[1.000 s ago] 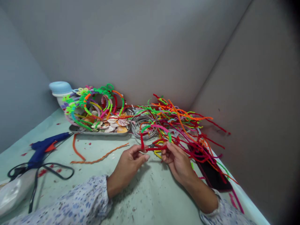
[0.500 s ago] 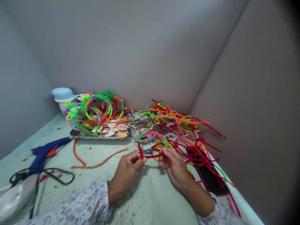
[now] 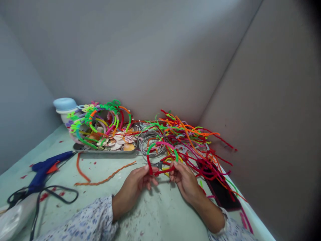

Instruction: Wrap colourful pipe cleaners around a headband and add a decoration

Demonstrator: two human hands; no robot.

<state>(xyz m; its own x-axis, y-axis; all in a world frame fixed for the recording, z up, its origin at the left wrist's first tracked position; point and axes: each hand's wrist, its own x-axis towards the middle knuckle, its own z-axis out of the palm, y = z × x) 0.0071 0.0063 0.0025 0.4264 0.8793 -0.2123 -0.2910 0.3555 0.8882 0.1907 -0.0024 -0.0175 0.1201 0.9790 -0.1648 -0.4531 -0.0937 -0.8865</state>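
A hoop wound in red, green and pink pipe cleaner (image 3: 162,143) stands between my hands, its red wrapped part running along the bottom. My right hand (image 3: 184,180) pinches it at the lower right, thumb and fingertips closed on the red part. At the lower left, my left hand (image 3: 134,187) has loosened, its fingers apart and touching or close beside the red end. Behind the hoop lie scissors (image 3: 158,165) with dark blades, partly hidden by the hoop and fingers.
A metal tray (image 3: 107,152) holds seashells and finished fuzzy hoops; a blue-lidded bottle (image 3: 65,104) stands behind. Wire coils (image 3: 150,147) and a pipe-cleaner heap (image 3: 190,130) lie right, over a dark phone (image 3: 223,192). A blue glue gun (image 3: 41,174) and orange pipe cleaner (image 3: 107,175) lie left.
My left fingers have opened from their pinch on the hoop's red end and moved slightly down and left. My right hand keeps its hold. The whole view has shifted a little.
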